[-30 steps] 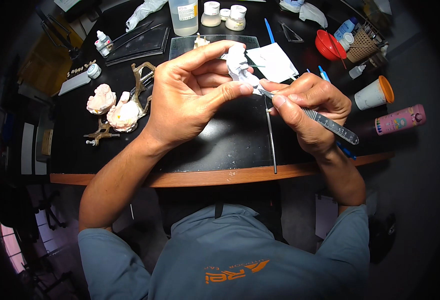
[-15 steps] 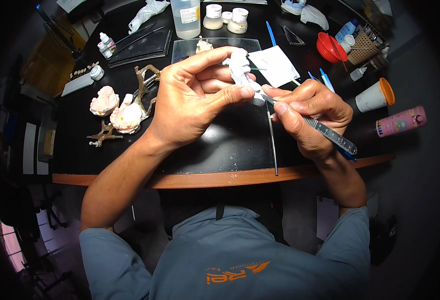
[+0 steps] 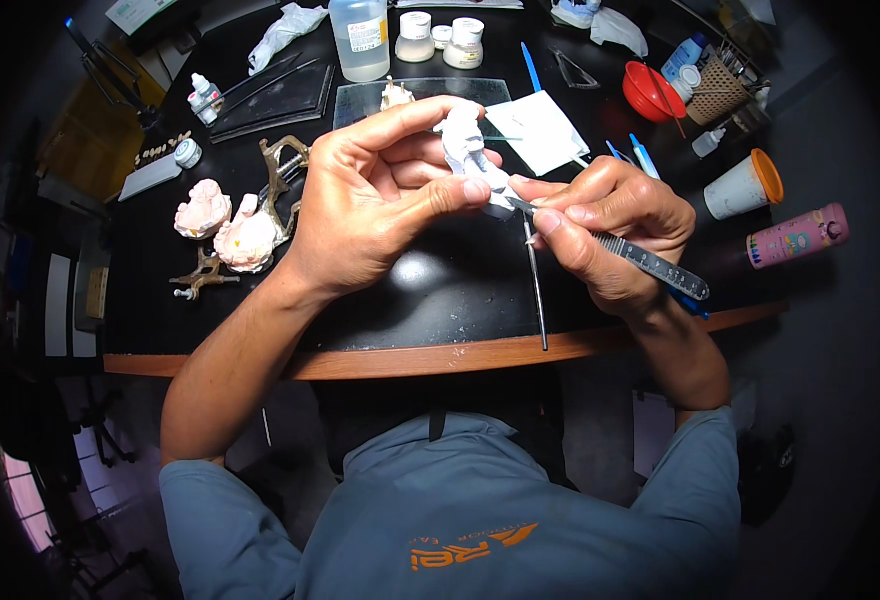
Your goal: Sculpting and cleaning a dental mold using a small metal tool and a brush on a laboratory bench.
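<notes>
My left hand (image 3: 375, 205) is closed around a white plaster dental cast (image 3: 464, 150), thumb on its near side and index finger over its top. Held like a pen in my right hand (image 3: 615, 220) is a scalpel (image 3: 665, 270) with a flat grey handle bearing ruler marks. Its tip meets the lower right end of the cast, by my left thumb. My right fingertips hide part of the blade. Just under my right hand, a thin metal rod (image 3: 537, 295) runs toward the table's near edge.
Two pinkish dental casts (image 3: 244, 240) and a brass articulator (image 3: 282, 185) stand left. Behind my hands are a glass plate (image 3: 360, 104), white paper (image 3: 542, 135), a clear bottle (image 3: 362, 50) and jars (image 3: 415, 42). A red bowl (image 3: 650, 95), cup (image 3: 745, 188) and pink can (image 3: 798, 236) stand right.
The cast has turned slightly in my left hand, showing more of its ridged face. Both hands have shifted a little left in the picture, with the scalpel tip still at the cast.
</notes>
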`<act>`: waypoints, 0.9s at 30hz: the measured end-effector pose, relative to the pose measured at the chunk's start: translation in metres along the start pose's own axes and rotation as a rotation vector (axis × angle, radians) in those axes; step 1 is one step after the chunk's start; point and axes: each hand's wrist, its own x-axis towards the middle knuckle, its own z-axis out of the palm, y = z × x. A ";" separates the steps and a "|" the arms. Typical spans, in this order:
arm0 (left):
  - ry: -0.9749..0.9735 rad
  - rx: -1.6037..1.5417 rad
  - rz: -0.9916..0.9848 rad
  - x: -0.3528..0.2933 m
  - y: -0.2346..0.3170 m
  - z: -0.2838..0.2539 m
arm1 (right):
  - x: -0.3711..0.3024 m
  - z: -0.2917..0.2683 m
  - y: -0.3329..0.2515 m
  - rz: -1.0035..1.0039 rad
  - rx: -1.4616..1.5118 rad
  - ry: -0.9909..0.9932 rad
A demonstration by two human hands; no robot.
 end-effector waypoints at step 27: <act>0.008 0.002 -0.010 0.001 0.004 0.002 | -0.001 0.002 -0.001 0.062 0.106 0.030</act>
